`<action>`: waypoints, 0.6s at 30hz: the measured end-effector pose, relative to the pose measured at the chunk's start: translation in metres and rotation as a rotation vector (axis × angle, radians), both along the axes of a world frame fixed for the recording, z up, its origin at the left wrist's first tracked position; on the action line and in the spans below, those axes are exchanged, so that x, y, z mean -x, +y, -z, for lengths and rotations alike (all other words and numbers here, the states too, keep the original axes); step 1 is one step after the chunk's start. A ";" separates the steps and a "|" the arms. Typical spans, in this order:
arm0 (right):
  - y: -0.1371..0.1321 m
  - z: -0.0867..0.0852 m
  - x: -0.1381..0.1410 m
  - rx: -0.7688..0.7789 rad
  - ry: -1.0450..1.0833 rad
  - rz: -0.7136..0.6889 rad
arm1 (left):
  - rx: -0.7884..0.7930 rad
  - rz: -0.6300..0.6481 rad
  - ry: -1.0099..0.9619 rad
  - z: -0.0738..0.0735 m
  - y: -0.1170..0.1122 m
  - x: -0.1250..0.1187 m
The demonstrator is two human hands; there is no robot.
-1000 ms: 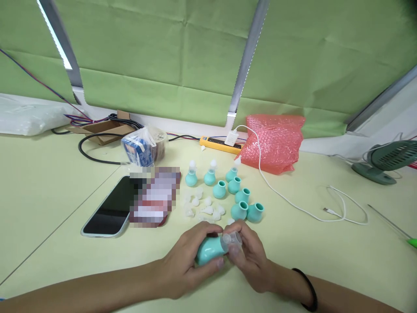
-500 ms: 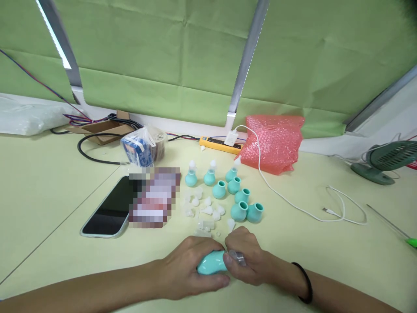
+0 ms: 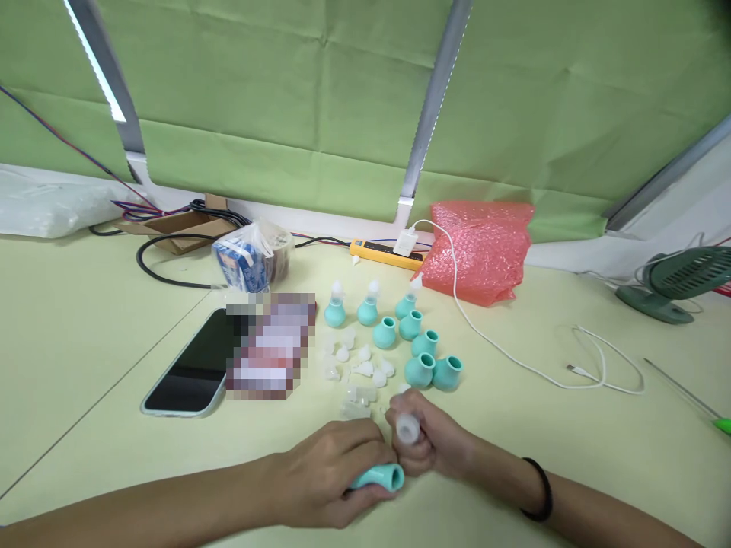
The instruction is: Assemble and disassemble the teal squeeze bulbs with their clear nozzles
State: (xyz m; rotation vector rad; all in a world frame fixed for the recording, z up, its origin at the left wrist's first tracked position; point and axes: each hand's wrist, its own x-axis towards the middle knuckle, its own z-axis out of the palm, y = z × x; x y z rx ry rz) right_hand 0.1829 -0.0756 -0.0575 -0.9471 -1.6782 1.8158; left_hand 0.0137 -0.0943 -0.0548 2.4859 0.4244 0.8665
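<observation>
My left hand [image 3: 343, 472] is closed around a teal squeeze bulb [image 3: 380, 478], whose open mouth points right. Just beside it, my right hand [image 3: 426, 434] grips a clear plastic tube [image 3: 407, 428], its round end facing me. The tube and the bulb are apart. Beyond my hands lie several small white tips [image 3: 380, 373] and clear plastic pieces [image 3: 359, 396]. Several teal bulbs with open necks [image 3: 419, 371] stand to the right of these. Farther back, three bulbs [image 3: 334, 310] stand upright with clear tubes and white tips fitted on them.
At left lie a black-screened phone [image 3: 188, 365] and a blurred-out flat object [image 3: 271, 346]. Behind are a bagged blue item [image 3: 243, 262], a yellow power strip [image 3: 371, 255] and red bubble wrap [image 3: 480, 251]. A white cable [image 3: 508, 361], a screwdriver [image 3: 682, 392] and a green fan [image 3: 685, 274] are at right.
The clear tube has come out of the bulb's neck. My right hand has turned and moved slightly up with the tube, and the bulb's open mouth now shows.
</observation>
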 end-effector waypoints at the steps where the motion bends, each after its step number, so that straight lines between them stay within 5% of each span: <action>1: 0.002 0.001 0.001 0.003 0.002 0.017 | -0.024 0.014 -0.002 -0.003 0.000 0.000; 5: -0.001 -0.002 0.002 -0.063 0.008 0.126 | 0.003 -0.047 -0.020 -0.006 -0.001 0.000; 13: -0.010 0.001 -0.006 -0.825 -0.333 0.353 | 0.061 -0.245 0.050 0.002 0.001 -0.004; 18: 0.001 0.010 -0.005 -1.049 -0.434 0.450 | 0.139 -0.335 -0.048 0.003 0.005 -0.003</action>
